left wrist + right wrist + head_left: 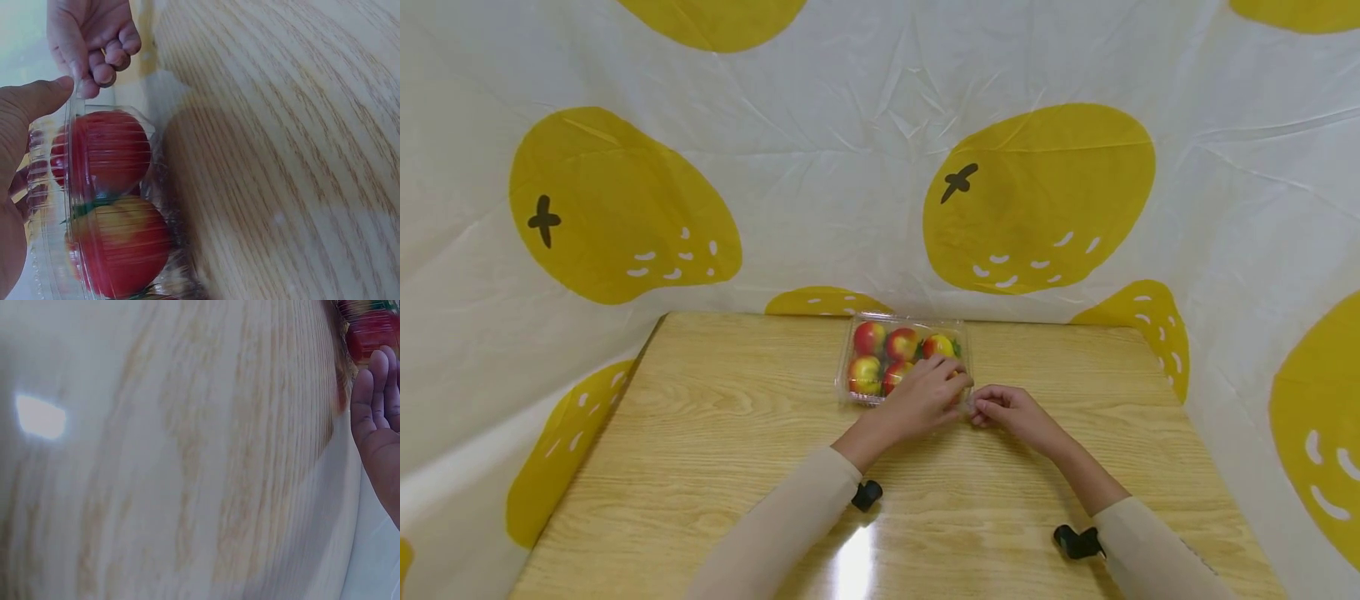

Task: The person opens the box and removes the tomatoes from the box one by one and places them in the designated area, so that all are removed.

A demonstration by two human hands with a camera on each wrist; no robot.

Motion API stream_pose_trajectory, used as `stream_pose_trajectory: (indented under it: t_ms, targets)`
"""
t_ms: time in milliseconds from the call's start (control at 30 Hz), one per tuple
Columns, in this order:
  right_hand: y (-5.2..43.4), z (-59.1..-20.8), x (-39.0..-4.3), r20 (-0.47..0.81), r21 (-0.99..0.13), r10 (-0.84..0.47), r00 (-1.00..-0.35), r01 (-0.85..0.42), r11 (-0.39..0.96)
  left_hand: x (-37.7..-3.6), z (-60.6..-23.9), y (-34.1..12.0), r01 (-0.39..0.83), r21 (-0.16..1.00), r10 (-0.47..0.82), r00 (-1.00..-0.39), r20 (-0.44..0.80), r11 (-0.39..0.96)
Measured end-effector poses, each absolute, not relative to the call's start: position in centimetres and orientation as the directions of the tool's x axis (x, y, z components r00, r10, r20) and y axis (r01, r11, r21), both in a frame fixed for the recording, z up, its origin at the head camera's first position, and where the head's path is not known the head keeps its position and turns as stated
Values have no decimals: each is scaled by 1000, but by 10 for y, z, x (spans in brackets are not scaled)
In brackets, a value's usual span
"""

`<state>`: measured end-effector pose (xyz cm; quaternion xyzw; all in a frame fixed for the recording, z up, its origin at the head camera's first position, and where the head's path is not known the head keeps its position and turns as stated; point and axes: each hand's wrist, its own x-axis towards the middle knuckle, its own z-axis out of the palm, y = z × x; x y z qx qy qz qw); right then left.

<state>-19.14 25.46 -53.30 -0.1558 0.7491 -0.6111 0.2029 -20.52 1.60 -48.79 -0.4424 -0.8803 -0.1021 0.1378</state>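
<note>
A clear plastic clamshell container (859, 398) holds several round red-and-yellow fruits (902, 342), some showing bits of green leaf. My left hand (927, 390) lies over its near right corner and grips the ribbed lid (39, 212); through the plastic, the left wrist view shows curled fingers, and the thumb lies at the rim. At that same corner, my right hand (1006, 411) pinches the rim's edge between thumb and forefinger. The left hand covers part of the front row of fruit. In the right wrist view, the right hand's fingers (379, 387) show beside the container, thumb hidden.
The container stands near the back edge of a wooden table (737, 467). Behind and around the table hangs a white cloth (831, 208) printed with large yellow fruit shapes. Black wrist devices (1078, 542) sit by both sleeves.
</note>
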Motion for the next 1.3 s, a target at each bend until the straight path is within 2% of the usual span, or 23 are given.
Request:
stream_pose_trajectory:
  t_ms: [200,400,533,1033,1300]
  targets:
    - [254,-533,-191,-110,-983,-466,-878,28,179,-206,-492,18,822,60,760,-548,348,566]
    - [252,-534,-190,-63,-993,-481,-875,5,121,-206,-497,16,838,7,777,-509,371,545]
    - [251,-537,-190,-51,-994,-482,-875,-1,106,-206,-499,14,840,0,781,-505,367,543]
    - [247,-542,-191,-106,-994,-500,-859,72,86,-205,-503,14,859,14,782,-473,405,512]
    - [244,-543,-192,-121,-993,-513,-850,97,73,-201,-501,13,845,-69,780,-454,431,530]
